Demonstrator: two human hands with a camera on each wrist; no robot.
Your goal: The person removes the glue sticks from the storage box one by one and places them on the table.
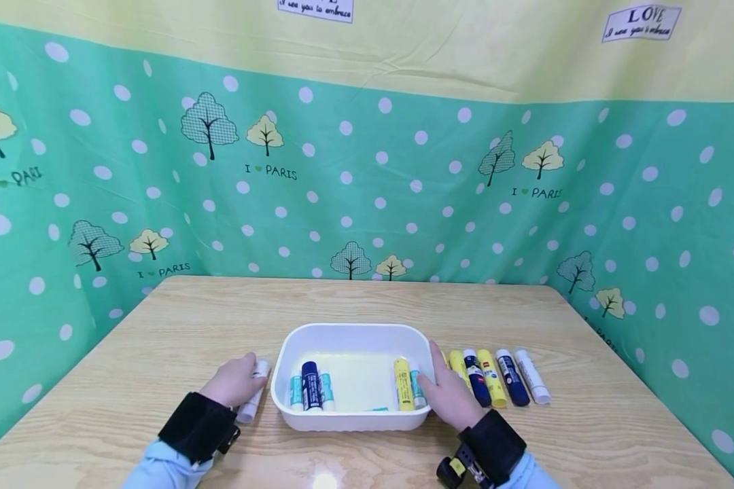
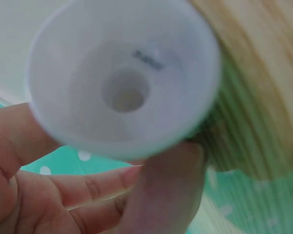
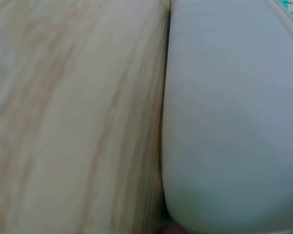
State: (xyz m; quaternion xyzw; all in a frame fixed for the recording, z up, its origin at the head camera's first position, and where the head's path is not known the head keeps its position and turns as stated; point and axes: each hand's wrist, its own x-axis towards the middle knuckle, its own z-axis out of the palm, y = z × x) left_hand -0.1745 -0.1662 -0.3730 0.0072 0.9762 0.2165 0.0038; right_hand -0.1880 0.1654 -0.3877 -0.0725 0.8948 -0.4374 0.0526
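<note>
My left hand (image 1: 235,380) grips a white glue stick (image 1: 249,409) just left of the white plastic tub (image 1: 355,422). In the left wrist view, the round hollow end of this glue stick (image 2: 88,117) faces the camera between thumb and fingers. With my right hand (image 1: 452,396) I hold the tub's right wall, thumb over the rim and fingers outside. Inside the tub, a navy glue stick (image 1: 310,387) lies between two teal-and-white ones at the left. A yellow glue stick (image 1: 404,386) and a teal one (image 1: 416,387) lie at the right.
Right of the tub, several glue sticks lie in a row on the wooden table (image 1: 587,435), among them a yellow one (image 1: 493,380), a navy one (image 1: 512,377) and a white one (image 1: 532,377). A green polka-dot curtain (image 1: 397,170) surrounds the table's back and sides.
</note>
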